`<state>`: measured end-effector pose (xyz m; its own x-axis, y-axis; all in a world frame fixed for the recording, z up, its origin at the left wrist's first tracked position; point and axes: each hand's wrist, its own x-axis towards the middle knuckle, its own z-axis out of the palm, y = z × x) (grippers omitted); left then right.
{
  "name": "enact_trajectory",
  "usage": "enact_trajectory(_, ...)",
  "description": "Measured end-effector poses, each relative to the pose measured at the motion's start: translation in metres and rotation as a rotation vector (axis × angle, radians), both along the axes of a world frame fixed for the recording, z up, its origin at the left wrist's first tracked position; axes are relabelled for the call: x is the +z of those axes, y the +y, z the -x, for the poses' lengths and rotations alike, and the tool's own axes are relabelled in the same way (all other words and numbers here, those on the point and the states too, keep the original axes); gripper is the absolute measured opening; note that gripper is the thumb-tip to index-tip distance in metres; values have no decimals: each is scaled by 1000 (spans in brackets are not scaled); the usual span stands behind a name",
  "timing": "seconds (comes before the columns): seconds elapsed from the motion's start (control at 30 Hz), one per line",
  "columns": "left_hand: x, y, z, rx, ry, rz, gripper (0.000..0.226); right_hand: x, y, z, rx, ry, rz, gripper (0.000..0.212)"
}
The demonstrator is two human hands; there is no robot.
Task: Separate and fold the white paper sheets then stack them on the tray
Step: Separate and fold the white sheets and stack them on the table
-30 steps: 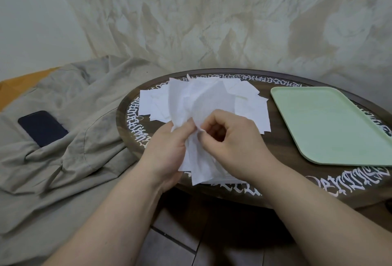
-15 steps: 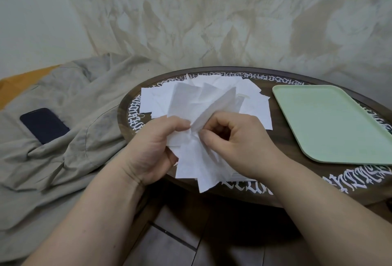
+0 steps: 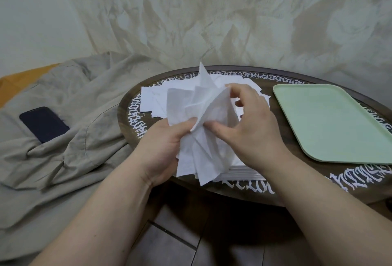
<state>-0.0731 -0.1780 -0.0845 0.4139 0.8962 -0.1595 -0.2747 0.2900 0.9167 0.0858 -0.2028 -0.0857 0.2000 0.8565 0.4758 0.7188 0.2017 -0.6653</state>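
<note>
Both grips on sheets (image 3: 201, 117), tray (image 3: 331, 121) beside

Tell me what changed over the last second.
The right hand opened from a tight pinch and lifted one sheet's edge up and away, fanning the bunch the left hand still grips. The tray, still bare, and the phone stayed put.

We count two hands, a left hand (image 3: 163, 149) and a right hand (image 3: 248, 130), one pale green tray (image 3: 331, 123), one round wooden table (image 3: 360, 189) and one dark phone (image 3: 43, 123) on one beige cloth (image 3: 70, 155). The white paper sheets (image 3: 203, 117) are many, overlapping too much to count.
</note>
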Motion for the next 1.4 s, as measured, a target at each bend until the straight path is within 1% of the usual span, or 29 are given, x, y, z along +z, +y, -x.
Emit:
enact_trajectory(0.07, 0, 0, 1, -1, 1, 7, 36, -1, 0, 0, -9, -88, -99, 71)
enact_trajectory(0.1, -1, 0, 1, 0, 6, 10, 36, -1, 1, 0, -26, -168, -189, 71)
enact_trajectory(0.17, -1, 0, 1, -2, 10, 17, 34, -1, 2, 5, -49, -282, -354, 62)
enact_trajectory(0.23, -2, 0, 1, -16, 1, 23, 34, -2, 4, 10, -10, -323, -451, 44)
enact_trajectory(0.33, -3, 1, 4, -13, 12, 34, 34, -4, 6, 12, 41, -343, -463, 29)
enact_trajectory(0.4, -3, 1, 5, -27, 23, 31, 34, -5, 8, 11, 63, -368, -444, 30)
enact_trajectory(0.47, -3, 1, 6, -46, 15, 27, 39, -5, 8, 10, 92, -391, -439, 30)
enact_trajectory(0.53, -2, 1, 6, -43, 11, 34, 42, -5, 8, 9, 110, -393, -449, 22)
enact_trajectory(0.6, -2, 1, 5, -21, 11, 40, 36, -4, 8, 8, 104, -397, -468, 9)
enact_trajectory(0.67, -1, 0, 5, 20, 25, 39, 26, 0, 6, 7, 99, -408, -478, 11)
enact_trajectory(0.77, 1, 2, 5, 120, 45, 55, 20, 15, -4, 3, 156, -345, -412, 15)
enact_trajectory(0.83, 2, 4, 5, 147, 49, 55, 18, 23, -11, 1, 189, -233, -284, 12)
enact_trajectory(0.9, 2, 3, 5, 109, 43, 40, 17, 25, -12, -1, 219, -117, -115, 6)
enact_trajectory(1.0, 4, -4, 2, -9, 23, 24, 29, 21, -7, -6, 262, -24, 47, 9)
enact_trajectory(1.1, 4, -5, 0, -38, -9, 42, 40, 21, -6, -8, 273, 3, 77, 12)
enact_trajectory(1.17, 4, -5, 1, -30, -14, 59, 42, 21, -6, -8, 268, -14, 78, 9)
enact_trajectory(1.23, 4, -5, 1, -25, -10, 61, 43, 22, -6, -9, 265, -40, 78, 6)
enact_trajectory(1.4, 5, -7, 0, -18, 26, 9, 39, 26, -8, -13, 292, -96, 99, 7)
